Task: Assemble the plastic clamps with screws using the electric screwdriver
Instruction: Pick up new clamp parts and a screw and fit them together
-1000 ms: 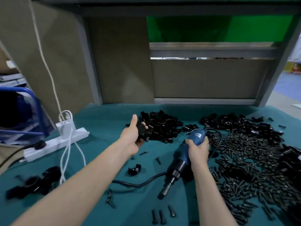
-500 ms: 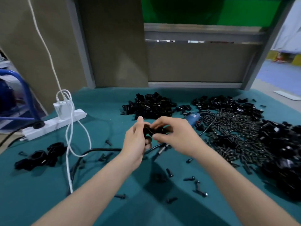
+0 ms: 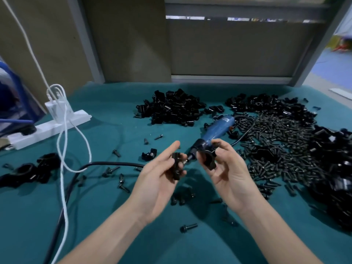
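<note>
L hand [image 3: 158,180], R hand [image 3: 228,172] split clamp [image 3: 208,159].

At centre frame, a person's left grip [image 3: 158,180] pinches a black clamp piece [image 3: 177,165] while the right grip [image 3: 228,172] holds a curved clamp half [image 3: 208,158] just beside it, over a teal-covered bench [image 3: 114,206]. Behind them lies a blue electric screwdriver [image 3: 217,130]. A heap of clamp parts [image 3: 171,107] sits at upper centre, loose screws [image 3: 276,141] spread to the right, and a white power strip [image 3: 49,128] lies at left.

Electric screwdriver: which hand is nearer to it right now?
Right. The right hand, gripping a clamp half, is just in front of the electric screwdriver; the left hand, holding a clamp block, is farther left.
</note>
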A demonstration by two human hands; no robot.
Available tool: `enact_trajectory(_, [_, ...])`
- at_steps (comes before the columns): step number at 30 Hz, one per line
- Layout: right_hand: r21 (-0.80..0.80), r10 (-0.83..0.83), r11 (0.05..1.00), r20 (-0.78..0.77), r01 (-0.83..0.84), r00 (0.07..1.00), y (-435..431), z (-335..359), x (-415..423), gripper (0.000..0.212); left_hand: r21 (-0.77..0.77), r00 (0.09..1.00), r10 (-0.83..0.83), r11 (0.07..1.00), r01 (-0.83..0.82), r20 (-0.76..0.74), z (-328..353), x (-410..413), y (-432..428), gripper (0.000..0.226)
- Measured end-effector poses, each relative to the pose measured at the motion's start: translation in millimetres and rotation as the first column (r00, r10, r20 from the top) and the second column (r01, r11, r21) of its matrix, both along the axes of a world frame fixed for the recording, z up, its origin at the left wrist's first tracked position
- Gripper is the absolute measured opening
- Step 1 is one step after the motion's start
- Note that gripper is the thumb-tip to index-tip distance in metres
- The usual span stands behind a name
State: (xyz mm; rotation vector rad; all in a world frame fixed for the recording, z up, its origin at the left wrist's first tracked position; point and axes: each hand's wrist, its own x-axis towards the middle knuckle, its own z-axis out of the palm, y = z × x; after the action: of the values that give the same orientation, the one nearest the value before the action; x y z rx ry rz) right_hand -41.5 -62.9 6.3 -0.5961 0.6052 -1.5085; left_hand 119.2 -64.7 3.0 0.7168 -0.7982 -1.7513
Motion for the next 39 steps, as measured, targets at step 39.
enact_trajectory(39, [-0.441,-0.460,0.879,-0.680,0.182,0.572,25.4,-8.3,23.6,0.015,-0.046,0.988,-0.112,0.992,0.117,0.108,-4.4,3.3,3.9,0.032])
